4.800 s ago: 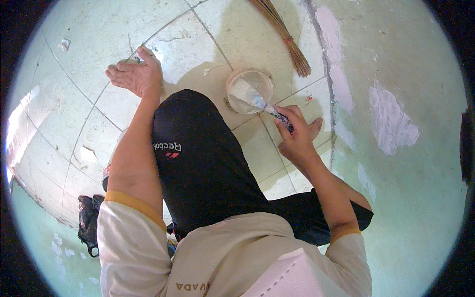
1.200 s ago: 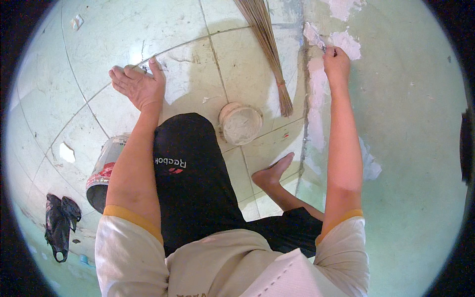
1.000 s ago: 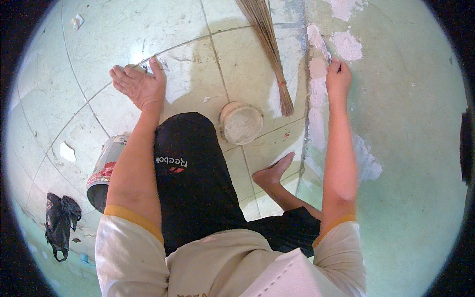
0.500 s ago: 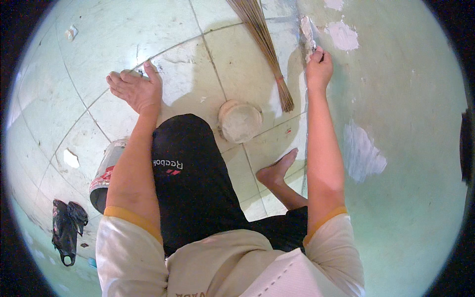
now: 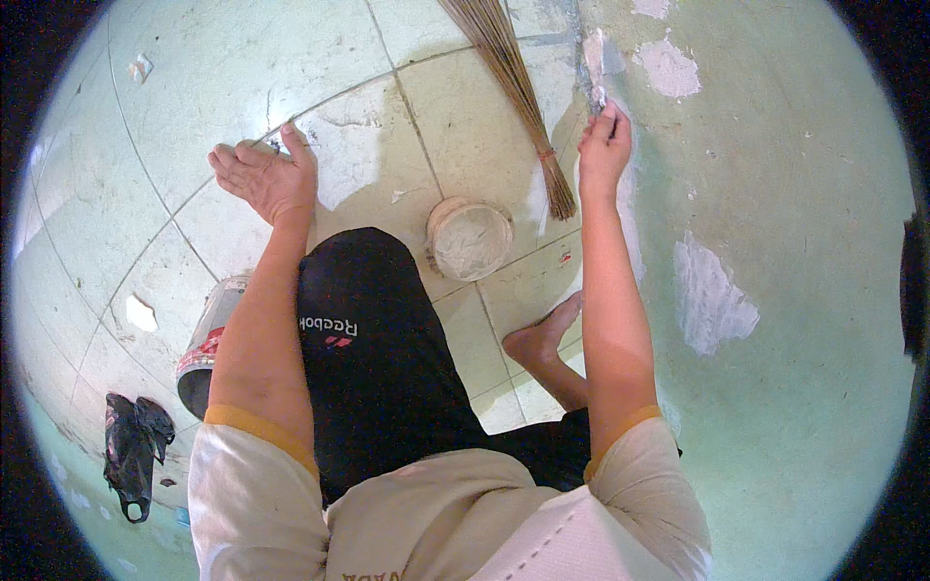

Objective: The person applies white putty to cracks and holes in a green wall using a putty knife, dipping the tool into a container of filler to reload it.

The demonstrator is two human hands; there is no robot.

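Observation:
My right hand (image 5: 605, 150) grips a putty knife (image 5: 597, 73) by its handle, low against the green wall (image 5: 804, 407) where it meets the floor. Whitish filler coats the blade. Beside the blade, a pale pink filler patch (image 5: 668, 70) marks the wall. My left hand (image 5: 263, 176) rests on the tiled floor with thumb and fingers spread, holding nothing. Between my arms stands a round tub (image 5: 471, 239) with pale smears inside. A bundled stick broom (image 5: 523, 102) lies on the tiles close to my right hand.
A larger whitish patch (image 5: 712, 295) covers part of the wall beside my right forearm. Partly behind my left forearm, a grey and red can (image 5: 199, 358) lies tipped. A black plastic bag (image 5: 131, 450) is at far left, and a white scrap (image 5: 140, 312) lies near the can.
My right hand has shifted slightly left and toward me with the putty knife, and its forearm has swung left. My left hand stays in place.

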